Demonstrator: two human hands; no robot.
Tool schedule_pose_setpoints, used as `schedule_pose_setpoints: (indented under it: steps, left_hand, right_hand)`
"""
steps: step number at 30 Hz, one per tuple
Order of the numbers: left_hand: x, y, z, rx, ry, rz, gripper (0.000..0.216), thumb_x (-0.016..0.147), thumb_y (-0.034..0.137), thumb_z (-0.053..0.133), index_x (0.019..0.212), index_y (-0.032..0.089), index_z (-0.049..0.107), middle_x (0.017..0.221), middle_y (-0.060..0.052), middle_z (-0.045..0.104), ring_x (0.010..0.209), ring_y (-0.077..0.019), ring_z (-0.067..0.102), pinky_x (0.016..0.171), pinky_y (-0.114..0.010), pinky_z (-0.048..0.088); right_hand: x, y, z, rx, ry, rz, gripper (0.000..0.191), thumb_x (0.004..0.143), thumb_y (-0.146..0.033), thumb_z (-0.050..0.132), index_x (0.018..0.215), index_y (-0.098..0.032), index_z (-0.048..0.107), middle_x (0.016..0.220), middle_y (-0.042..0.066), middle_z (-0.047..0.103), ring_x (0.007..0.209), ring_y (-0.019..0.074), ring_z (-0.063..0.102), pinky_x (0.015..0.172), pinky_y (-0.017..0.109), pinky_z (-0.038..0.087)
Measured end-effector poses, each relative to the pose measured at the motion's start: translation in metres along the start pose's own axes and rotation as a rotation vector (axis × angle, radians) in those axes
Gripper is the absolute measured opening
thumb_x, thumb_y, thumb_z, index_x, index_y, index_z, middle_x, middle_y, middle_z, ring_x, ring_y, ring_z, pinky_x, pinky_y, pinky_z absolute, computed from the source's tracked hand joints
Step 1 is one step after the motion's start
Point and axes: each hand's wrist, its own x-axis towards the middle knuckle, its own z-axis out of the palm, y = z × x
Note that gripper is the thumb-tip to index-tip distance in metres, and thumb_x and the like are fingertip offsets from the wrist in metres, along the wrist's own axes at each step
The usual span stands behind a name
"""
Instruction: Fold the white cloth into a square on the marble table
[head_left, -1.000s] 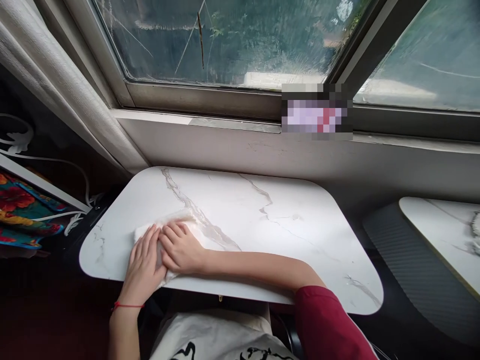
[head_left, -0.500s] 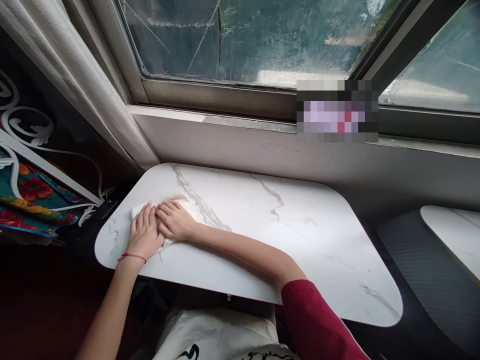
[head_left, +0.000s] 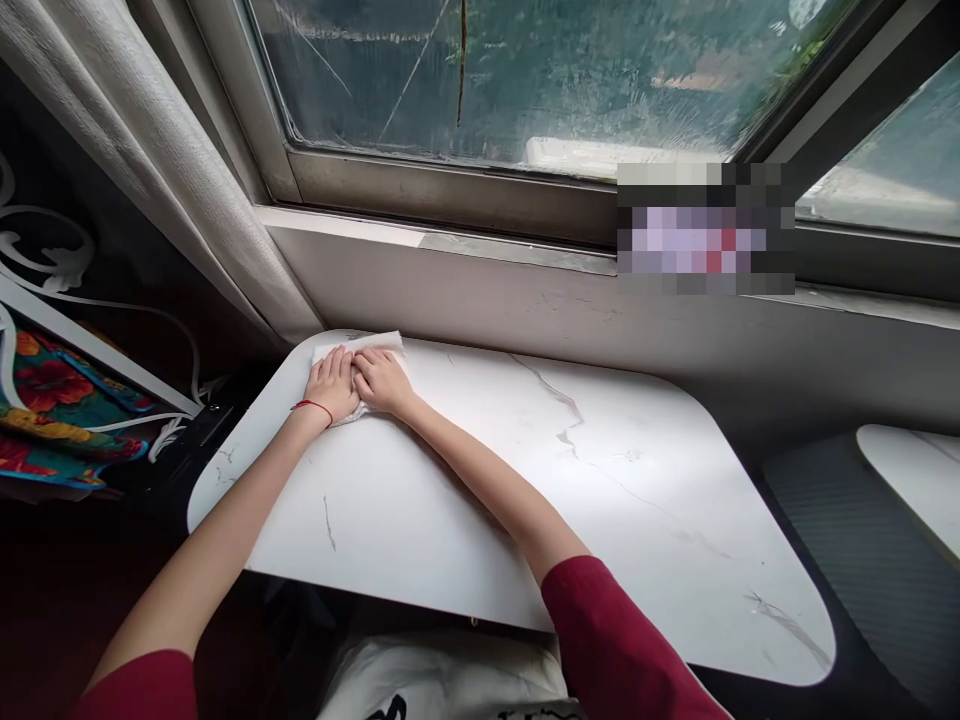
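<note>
A thin white wipe (head_left: 386, 342), cloth or paper, lies on the white marble-patterned tabletop (head_left: 480, 500) near its far left corner. Flat on top of it is my left hand (head_left: 334, 383), its fingers stretched toward the wall and a red string around the wrist. My right hand (head_left: 381, 378) presses on the wipe just beside it, fingers extended and slightly bent, touching the left hand. The palms hide the middle of the wipe, while its far edge and a bit of the near edge stick out.
A low wall and window sill (head_left: 517, 252) border the table's far side. The light curtain (head_left: 172, 150) hangs at left, above a white scrolled metal frame (head_left: 90, 335) and floral cloth (head_left: 60, 390). Another white tabletop (head_left: 919, 470) stands at right.
Both hands have slid the wipe away from me and a little to the right, toward the table's far edge. The view has shifted slightly.
</note>
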Motion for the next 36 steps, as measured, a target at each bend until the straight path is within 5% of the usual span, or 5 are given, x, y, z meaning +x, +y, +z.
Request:
schedule_pose_setpoints:
  steps: [21,31,36]
  left_hand:
    - [0.033,-0.027,0.003,-0.133,0.204,-0.124,0.063,0.091,0.026,0.035,0.146,-0.005,0.038,0.158,-0.024,0.035,0.148,-0.0318,0.031,0.122,-0.046,0.021]
    - [0.024,-0.035,-0.011,-0.088,0.124,-0.063,0.059,0.092,0.026,0.032,0.146,0.003,0.042,0.156,-0.023,0.038,0.142,-0.0353,0.039,0.113,-0.054,0.031]
    - [-0.006,-0.041,-0.021,-0.02,0.01,-0.053,0.062,0.094,0.028,0.028,0.148,0.0,0.038,0.158,-0.022,0.035,0.145,-0.0321,0.036,0.115,-0.048,0.031]
  right_hand:
    - [0.071,0.024,0.019,0.041,-0.016,-0.105,0.027,0.092,-0.015,0.042,0.109,-0.016,0.063,0.113,0.009,0.067,0.107,0.0213,0.06,0.097,0.033,0.041]
    - [0.057,-0.007,0.024,-0.008,0.029,0.073,0.025,0.098,-0.016,0.041,0.112,-0.015,0.061,0.119,0.009,0.066,0.11,0.0197,0.058,0.101,0.034,0.038]
    - [0.034,-0.038,0.023,-0.039,0.027,0.067,0.023,0.1,-0.018,0.042,0.114,-0.013,0.06,0.122,0.01,0.065,0.116,0.02,0.056,0.104,0.034,0.037]
